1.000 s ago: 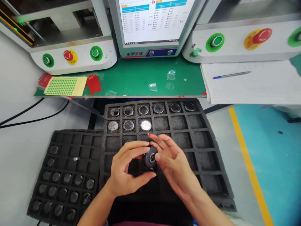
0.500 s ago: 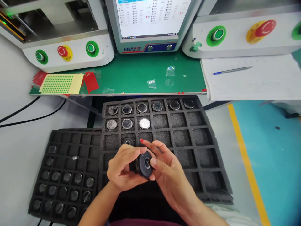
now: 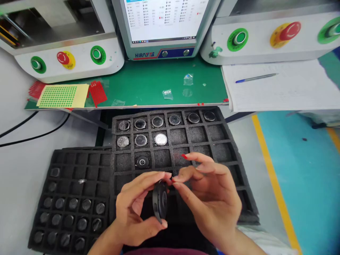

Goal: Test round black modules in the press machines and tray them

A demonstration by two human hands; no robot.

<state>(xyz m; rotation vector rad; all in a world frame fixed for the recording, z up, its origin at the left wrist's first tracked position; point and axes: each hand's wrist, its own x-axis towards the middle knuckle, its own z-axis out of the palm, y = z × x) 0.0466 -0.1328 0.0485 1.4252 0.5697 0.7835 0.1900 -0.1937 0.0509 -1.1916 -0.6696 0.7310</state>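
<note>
My left hand (image 3: 135,209) grips a black round watch case (image 3: 159,201) by its edges, fingers on top and thumb below. The case stands nearly on edge, its back turned to the right. Beside its upper edge, my right hand (image 3: 209,193) pinches thumb against a fingertip; what lies between them is too small to make out. A small red piece or patch (image 3: 184,156) shows at the raised index fingertip. Under the hands lies a black foam tray (image 3: 198,135) with several watch cases in its back rows. One watch case (image 3: 142,162) there lies with its back up.
A second foam tray (image 3: 91,172) with several watch cases lies left. Behind, the green bench (image 3: 148,83) carries a sheet of green dots (image 3: 60,96), red strips (image 3: 97,94), plastic scraps (image 3: 167,94), papers with a pen (image 3: 256,78), a monitor (image 3: 162,24) and machines with buttons.
My right hand has come away from the watch case's back toward the right and now pinches near its upper edge. My left hand has turned the case more edge-on. The view shifted slightly.
</note>
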